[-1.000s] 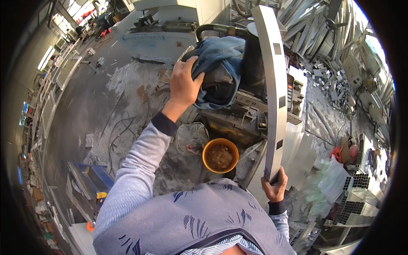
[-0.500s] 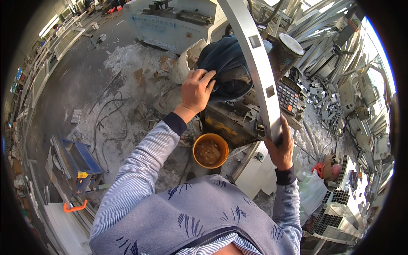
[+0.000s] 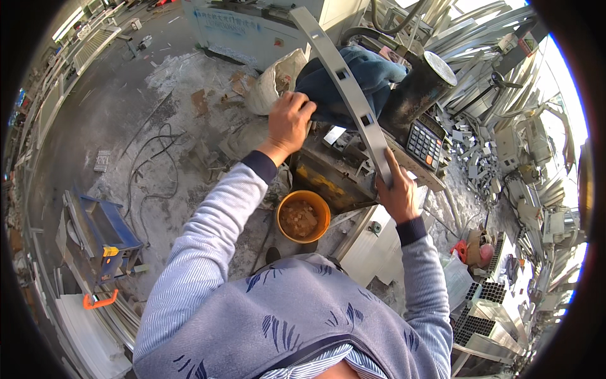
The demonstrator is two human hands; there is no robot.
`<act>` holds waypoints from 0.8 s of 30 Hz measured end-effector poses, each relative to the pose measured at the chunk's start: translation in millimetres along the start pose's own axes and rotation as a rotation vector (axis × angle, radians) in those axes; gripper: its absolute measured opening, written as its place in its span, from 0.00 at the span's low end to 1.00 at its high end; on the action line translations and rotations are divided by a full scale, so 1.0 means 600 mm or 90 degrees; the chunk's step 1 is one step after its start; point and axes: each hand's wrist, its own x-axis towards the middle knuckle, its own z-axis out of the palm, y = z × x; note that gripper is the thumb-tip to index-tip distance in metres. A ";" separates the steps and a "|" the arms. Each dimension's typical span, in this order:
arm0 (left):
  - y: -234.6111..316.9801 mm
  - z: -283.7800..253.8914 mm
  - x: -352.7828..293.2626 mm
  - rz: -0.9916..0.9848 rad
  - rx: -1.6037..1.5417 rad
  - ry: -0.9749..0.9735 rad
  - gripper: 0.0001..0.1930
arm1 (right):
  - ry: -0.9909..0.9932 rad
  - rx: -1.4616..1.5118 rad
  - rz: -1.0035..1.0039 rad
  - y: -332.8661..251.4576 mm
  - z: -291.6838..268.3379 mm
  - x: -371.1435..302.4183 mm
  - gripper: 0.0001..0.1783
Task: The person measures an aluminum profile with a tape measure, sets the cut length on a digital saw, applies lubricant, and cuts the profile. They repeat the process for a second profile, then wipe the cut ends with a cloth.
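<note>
My right hand point(image 3: 399, 194) is closed around the near end of a long silver metal profile point(image 3: 351, 95) with square holes cut in its face. The profile slants up and away to the left, passing over a dark blue cloth point(image 3: 375, 74) heaped on a work stand point(image 3: 328, 183). At the cloth's left edge, my left hand point(image 3: 289, 126) has its fingers curled and seems to pinch the fabric; the fingertips are partly hidden. A calculator point(image 3: 424, 145) lies just beyond my right hand.
An orange bucket point(image 3: 324, 215) with brown contents stands below the work stand. Beside the cloth are a white sack point(image 3: 260, 95) and a dark cylinder point(image 3: 416, 85). Metal offcuts point(image 3: 476, 148) pile up at right. A blue stand point(image 3: 110, 227) is at left; a cable point(image 3: 170, 158) crosses the floor.
The profile's far end has swung left and come lower into view, and my right hand has moved slightly left and up. The cloth has shifted and spread out under the profile.
</note>
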 end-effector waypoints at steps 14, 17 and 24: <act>-0.029 0.001 -0.022 -0.005 0.040 -0.035 0.14 | -0.020 -0.047 0.095 0.018 -0.001 -0.222 0.42; -0.020 0.001 -0.030 -0.017 0.041 -0.044 0.16 | -0.007 -0.052 0.077 -0.009 0.019 -0.122 0.44; 0.002 -0.012 -0.041 -0.026 0.072 -0.079 0.21 | 0.023 -0.089 0.063 -0.114 0.054 0.132 0.44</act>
